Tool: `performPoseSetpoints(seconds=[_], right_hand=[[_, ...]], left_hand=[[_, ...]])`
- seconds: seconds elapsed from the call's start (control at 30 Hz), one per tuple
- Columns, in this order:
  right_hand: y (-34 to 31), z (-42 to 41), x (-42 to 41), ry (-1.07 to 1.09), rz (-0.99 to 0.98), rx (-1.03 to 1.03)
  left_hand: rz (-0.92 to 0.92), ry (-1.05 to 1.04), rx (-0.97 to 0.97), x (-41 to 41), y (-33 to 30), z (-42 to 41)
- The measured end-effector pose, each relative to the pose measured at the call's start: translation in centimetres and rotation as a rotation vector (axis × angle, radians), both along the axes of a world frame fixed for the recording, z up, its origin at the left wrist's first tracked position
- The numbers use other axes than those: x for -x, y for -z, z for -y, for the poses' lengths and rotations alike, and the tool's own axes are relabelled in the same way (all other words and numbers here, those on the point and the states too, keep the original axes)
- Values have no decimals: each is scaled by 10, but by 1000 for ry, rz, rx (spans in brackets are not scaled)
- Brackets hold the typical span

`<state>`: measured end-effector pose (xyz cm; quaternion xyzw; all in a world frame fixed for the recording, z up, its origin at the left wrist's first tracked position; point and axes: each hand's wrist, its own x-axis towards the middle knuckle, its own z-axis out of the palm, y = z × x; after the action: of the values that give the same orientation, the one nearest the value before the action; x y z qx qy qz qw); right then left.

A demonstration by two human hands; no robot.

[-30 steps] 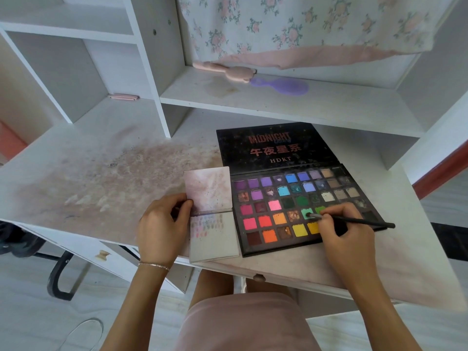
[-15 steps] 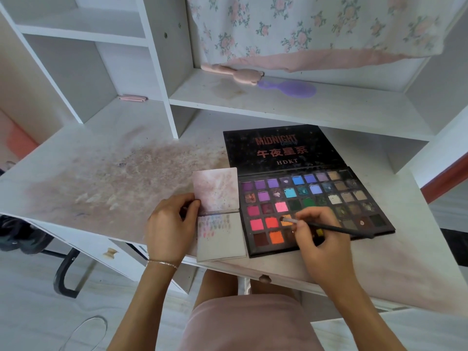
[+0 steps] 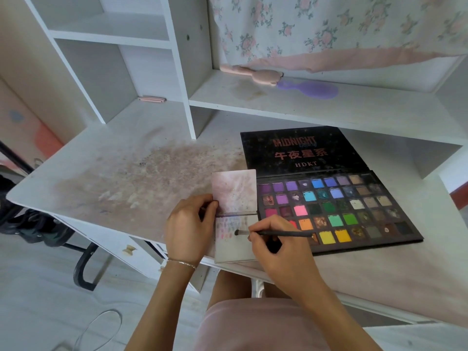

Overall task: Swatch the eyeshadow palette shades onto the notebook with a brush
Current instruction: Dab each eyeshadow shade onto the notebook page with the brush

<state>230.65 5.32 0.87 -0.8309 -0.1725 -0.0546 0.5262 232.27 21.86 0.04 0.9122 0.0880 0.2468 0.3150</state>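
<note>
An open black eyeshadow palette with several bright pans lies on the desk, its lid folded back flat. Left of it lies a small open notebook, its lower page carrying rows of faint colour dabs. My left hand presses on the notebook's left edge at the fold. My right hand grips a thin black brush. The brush bristles touch the lower page just right of the dabs. My right hand covers the palette's lower left corner.
The white desk is stained with powder left of the notebook. A shelf above holds a pink brush and a purple hairbrush. A floral cloth hangs behind. The desk's front edge runs under my wrists.
My right hand has carried the brush leftward from the palette's lower pans to the notebook's lower page. My left hand has stayed on the notebook.
</note>
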Motion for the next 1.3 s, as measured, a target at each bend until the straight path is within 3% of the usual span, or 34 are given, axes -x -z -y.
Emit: performPoseSetpoints(seconds=[1.3], right_hand=[[-1,-2,0,24,-47,119]], left_hand=[[-7,-9,4,0,0,1]])
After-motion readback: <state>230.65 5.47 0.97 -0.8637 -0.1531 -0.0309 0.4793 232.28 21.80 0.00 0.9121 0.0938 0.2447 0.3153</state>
